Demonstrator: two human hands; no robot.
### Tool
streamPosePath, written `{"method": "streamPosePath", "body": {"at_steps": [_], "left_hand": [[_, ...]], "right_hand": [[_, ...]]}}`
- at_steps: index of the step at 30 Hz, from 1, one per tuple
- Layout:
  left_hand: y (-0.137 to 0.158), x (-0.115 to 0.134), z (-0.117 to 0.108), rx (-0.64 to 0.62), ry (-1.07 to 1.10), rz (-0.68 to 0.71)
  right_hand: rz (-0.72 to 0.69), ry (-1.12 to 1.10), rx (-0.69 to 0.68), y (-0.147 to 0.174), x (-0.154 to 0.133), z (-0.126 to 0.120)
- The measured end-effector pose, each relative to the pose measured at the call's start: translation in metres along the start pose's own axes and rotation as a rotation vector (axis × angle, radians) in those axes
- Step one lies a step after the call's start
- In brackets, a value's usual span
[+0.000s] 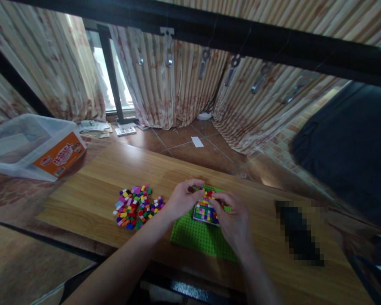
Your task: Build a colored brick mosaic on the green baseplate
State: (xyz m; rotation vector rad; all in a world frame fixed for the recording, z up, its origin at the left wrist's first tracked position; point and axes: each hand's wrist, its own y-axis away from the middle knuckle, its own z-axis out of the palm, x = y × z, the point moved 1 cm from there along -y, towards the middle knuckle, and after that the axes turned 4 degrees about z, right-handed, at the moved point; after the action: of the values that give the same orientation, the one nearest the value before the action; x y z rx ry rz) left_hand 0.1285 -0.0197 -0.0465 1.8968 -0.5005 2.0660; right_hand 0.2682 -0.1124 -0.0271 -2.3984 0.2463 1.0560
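A multicoloured patch of toy bricks (pixel 206 211) sits on a green studded baseplate (pixel 198 239) on the wooden table. At the far left edge of the patch is my left hand (pixel 184 201), its thumb and index finger apart and the thumb tip over the bricks. My right hand (pixel 235 218) bends over the right side of the patch. Its thumb and index finger are close together near a few red bricks; whatever lies between them is too small to make out. Left of the baseplate lies a loose pile of small coloured bricks (pixel 136 207).
A clear plastic bin (pixel 34 146) with an orange label stands beyond the table's left end. On the table's right side is a dark, pixelated object (pixel 300 233). A black bar (pixel 190 31) with hanging metal clips crosses the upper view. Papers (pixel 125 130) lie on the floor.
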Motion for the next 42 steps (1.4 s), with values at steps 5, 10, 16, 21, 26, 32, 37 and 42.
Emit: {"method": "streamPosePath", "body": {"at_steps": [5, 10, 16, 21, 26, 32, 37, 42], "left_hand": [[-0.003, 0.0, 0.007, -0.028, 0.076, -0.109], [-0.004, -0.002, 0.011, 0.022, 0.128, -0.143], [-0.004, -0.002, 0.014, 0.076, 0.2, -0.185], [-0.003, 0.0, 0.015, 0.096, 0.217, -0.184], [-0.001, 0.001, 0.014, 0.074, 0.286, -0.167], [-0.001, 0.001, 0.014, 0.045, 0.344, -0.194], [0.001, 0.006, 0.012, 0.023, 0.349, -0.214], [0.002, 0.004, 0.011, 0.021, 0.339, -0.214]], "right_hand": [[0.028, -0.013, 0.023, 0.0, 0.001, -0.002], [0.05, -0.062, 0.007, 0.001, 0.002, 0.0], [0.051, -0.059, -0.008, 0.002, 0.001, 0.003], [-0.022, 0.007, -0.009, 0.0, -0.001, 0.005], [-0.088, 0.101, 0.042, 0.0, -0.002, 0.012], [-0.099, 0.164, 0.072, 0.0, 0.004, 0.017], [-0.012, 0.07, 0.074, 0.0, 0.008, 0.02], [0.073, -0.034, 0.072, -0.001, 0.013, 0.022]]}}
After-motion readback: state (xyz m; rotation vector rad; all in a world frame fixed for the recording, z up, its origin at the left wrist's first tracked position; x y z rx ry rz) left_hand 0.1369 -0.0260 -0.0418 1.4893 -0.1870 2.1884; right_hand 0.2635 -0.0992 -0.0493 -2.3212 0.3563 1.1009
